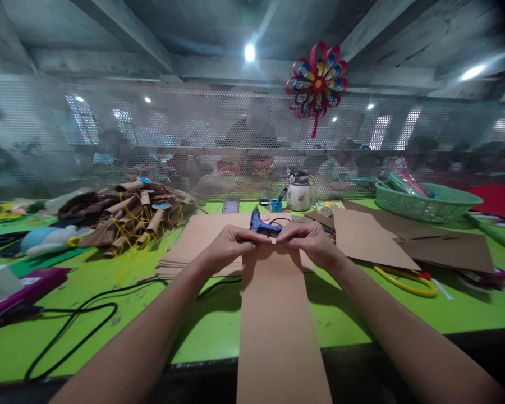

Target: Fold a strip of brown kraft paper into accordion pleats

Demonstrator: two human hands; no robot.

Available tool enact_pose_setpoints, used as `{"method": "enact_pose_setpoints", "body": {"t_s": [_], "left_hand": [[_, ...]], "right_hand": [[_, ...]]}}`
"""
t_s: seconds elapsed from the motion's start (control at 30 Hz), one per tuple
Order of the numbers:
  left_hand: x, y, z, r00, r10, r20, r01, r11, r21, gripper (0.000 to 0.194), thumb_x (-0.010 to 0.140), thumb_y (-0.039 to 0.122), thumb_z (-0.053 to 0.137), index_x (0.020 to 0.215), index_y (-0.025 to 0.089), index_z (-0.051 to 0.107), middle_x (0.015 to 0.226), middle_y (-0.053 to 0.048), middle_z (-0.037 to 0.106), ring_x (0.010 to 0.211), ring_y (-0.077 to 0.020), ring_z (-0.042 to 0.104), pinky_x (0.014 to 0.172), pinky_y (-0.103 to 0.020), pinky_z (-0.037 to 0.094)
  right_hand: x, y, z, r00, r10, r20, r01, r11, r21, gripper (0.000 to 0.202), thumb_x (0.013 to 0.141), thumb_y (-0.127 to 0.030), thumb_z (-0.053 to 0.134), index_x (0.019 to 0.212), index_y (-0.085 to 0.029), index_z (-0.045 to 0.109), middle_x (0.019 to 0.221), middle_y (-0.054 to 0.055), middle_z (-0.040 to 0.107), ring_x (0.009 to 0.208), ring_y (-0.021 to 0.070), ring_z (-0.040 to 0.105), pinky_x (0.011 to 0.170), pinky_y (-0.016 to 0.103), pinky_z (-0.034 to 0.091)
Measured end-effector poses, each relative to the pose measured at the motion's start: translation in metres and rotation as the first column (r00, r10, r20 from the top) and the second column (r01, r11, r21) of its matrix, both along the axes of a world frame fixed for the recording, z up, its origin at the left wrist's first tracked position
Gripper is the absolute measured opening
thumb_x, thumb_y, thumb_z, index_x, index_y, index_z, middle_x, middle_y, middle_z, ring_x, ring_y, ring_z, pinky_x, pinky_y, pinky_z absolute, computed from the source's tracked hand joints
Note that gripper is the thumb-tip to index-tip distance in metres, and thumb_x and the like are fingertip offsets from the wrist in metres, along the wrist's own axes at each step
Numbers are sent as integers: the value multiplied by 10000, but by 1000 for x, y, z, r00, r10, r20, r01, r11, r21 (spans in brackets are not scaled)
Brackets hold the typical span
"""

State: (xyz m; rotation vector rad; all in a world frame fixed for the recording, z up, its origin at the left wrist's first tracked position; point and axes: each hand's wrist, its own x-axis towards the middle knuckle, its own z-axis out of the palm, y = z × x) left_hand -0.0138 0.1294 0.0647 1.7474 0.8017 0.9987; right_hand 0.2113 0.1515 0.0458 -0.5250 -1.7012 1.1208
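On the left, my left hand (pixel 231 244) pinches the far edge of a long brown paper (pixel 278 325). I think the step is folding or pressing that edge, but I can't tell if it has a crease. The next move calls for soft, even fingers, so the edge comes out straight. In the middle, the paper looks smooth and plain, and it reaches past the near side of the green table (pixel 467 314). On the right, my right hand (pixel 312 240) pinches the same edge, just beside the left.
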Motion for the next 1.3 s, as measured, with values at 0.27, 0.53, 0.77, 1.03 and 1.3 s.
{"method": "enact_pose_setpoints", "body": {"t_s": [0.27, 0.53, 0.77, 1.03, 1.3], "left_hand": [[10, 2, -5, 993, 101, 59, -86, 973, -213, 314, 694, 410, 728, 804, 119, 684, 745, -56, 664, 707, -156, 585, 618, -227, 399], [11, -4, 2, 979, -30, -201, -10, 981, -195, 376, 737, 470, 656, 793, 100, 681, 755, -52, 648, 658, -132, 528, 592, -228, 344], [12, -2, -3, 953, 19, -302, -45, 996, -79, 405, 743, 516, 604, 704, 113, 617, 557, 29, 463, 504, -82, 363, 479, -213, 239], [15, -4, -6, 952, 28, -303, -50, 997, -64, 403, 771, 529, 573, 702, 133, 581, 531, 51, 389, 471, -73, 318, 455, -209, 219], [16, -4, -6, 941, 41, -336, -57, 998, -39, 385, 796, 510, 547, 682, 142, 536, 531, 52, 368, 476, -76, 300, 455, -212, 203]], "right_hand": [[-4, 1, -6, 997, -19, 77, 9, 990, 138, 153, 709, -134, 663, 751, -235, 769, 765, 29, 694, 739, 145, 619, 691, 291, 505], [-7, -1, -6, 996, 13, 89, -24, 992, 124, 121, 716, -159, 675, 748, -225, 771, 775, 41, 691, 748, 150, 619, 683, 293, 494], [0, 1, -4, 984, 104, 147, -84, 987, -133, 237, 692, -196, 719, 928, -210, 745, 846, 41, 681, 813, 152, 608, 755, 302, 479], [9, -4, 8, 939, 240, 248, -178, 952, -248, 311, 768, -347, 655, 1024, -177, 703, 1025, 70, 647, 949, 189, 561, 794, 304, 428], [-1, -8, 7, 919, 104, 380, -19, 975, -220, 337, 741, -459, 680, 715, -125, 649, 621, -10, 516, 584, 95, 427, 559, 244, 310]]}}
